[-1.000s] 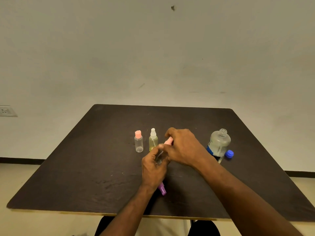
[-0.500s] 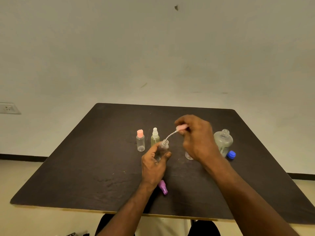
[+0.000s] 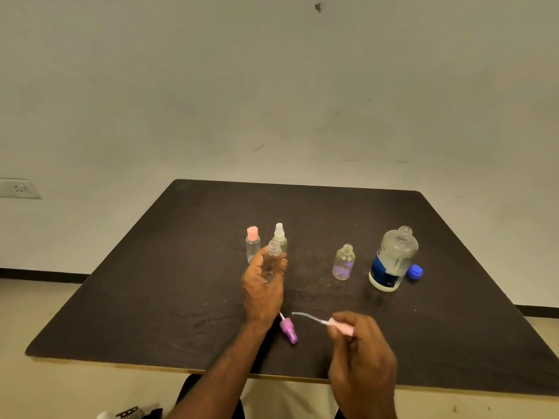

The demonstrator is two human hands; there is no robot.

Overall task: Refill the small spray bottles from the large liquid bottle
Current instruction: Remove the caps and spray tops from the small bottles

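Nearest us, our right hand [image 3: 361, 352] pinches a pink spray head [image 3: 341, 325] between curled fingers, its thin white dip tube [image 3: 305, 316] arcing out leftward just above the dark table [image 3: 151, 297]. Beside it, a purple spray head [image 3: 289, 330] lies on its side on the tabletop, close to our left wrist.

Farther in, our left hand [image 3: 262, 290] wraps thumb and fingers around a small clear bottle [image 3: 273, 255], held upright with its neck uncapped; we cannot tell whether any liquid is in it. To its right, apart from the hand, a second small clear bottle [image 3: 344, 263] stands open on the table, looking empty apart from a purplish tint low on its wall.

Right of that stands the large liquid bottle [image 3: 393, 258], uncapped, clear with a blue label, its liquid level hard to read. Its blue cap [image 3: 415, 271] lies just beside its base.

Behind our left hand stand two more small bottles: one with a salmon-pink cap [image 3: 252, 244], apparently empty, and one with a white spray head [image 3: 279, 237] holding yellowish liquid.
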